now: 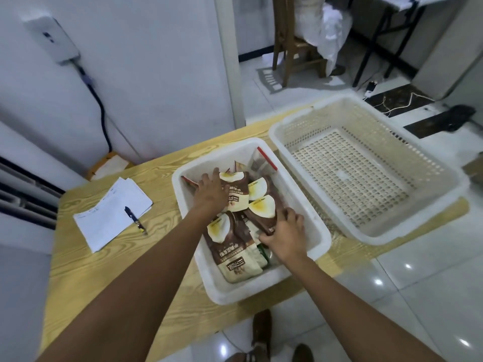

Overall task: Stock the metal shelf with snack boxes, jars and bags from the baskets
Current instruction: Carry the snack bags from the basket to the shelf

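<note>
At nine o'clock on the pale wood-grain table point(109, 270) lies a loose stack of white paper sheets point(104, 218). The handwriting on them is too faint and small to read. A dark pen point(135, 220) rests on top.

In front of you sits the solid white plastic bin point(248, 291), smooth-walled and rectangular, with the snack bags point(230, 246) heaped inside. They are glossy brown-and-cream pouches, each with a white and yellow curved patch at one corner. Large pale characters run across them, upside down to you, and I cannot make them out with certainty.

Your left hand point(211, 194) lies palm down on the pouches at the bin's eleven o'clock. Its fingertips are out of sight past the bags, so I cannot tell whether it grasps anything. Your right hand point(286, 232), at the bin's three o'clock, has fingers and thumb curled onto the edge of a brown pouch, gripping it.

At the bin's one o'clock corner stands a clear zip bag point(262, 163) with a red strip; its contents are hard to see.

At two o'clock, just beside the bin, is the perforated cream basket point(371, 237), its floor and walls a grid of slots.
</note>
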